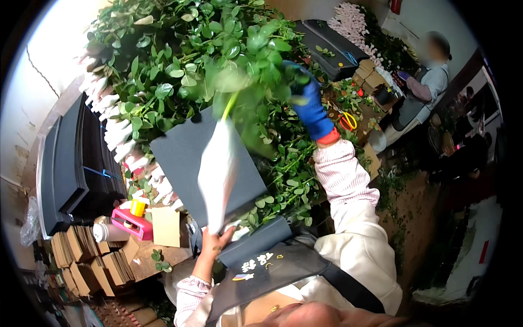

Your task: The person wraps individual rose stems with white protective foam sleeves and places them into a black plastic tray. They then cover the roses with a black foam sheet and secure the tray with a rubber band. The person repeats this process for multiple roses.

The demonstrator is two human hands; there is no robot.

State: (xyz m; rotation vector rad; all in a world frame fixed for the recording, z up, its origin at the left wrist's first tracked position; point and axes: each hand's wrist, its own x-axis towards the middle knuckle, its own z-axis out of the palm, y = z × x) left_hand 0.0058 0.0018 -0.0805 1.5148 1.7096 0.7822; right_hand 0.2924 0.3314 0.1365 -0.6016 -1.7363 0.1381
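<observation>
A rose stem with its head in a white sleeve (219, 166) stands out before me, over a dark grey corrugated sheet (180, 150). The fingers of my left hand (214, 242), bare, are closed around the narrow lower end of the sleeve. From its upper end a green stem runs into blurred leaves (239, 82). My right hand (309, 106), in a blue glove with a red cuff, is beside those leaves. Its fingers are smeared by motion and partly hidden by leaves, so I cannot tell whether it grips them. A large heap of leafy stems (169, 60) lies beyond.
Stacked dark sheets (71, 163) stand at the left, above folded cardboard pieces (98, 261), a pink tool (132, 223) and a white cup (109, 232). Scissors with red-yellow handles (347, 121) lie at the right. A co-worker (430, 82) stands at the far right.
</observation>
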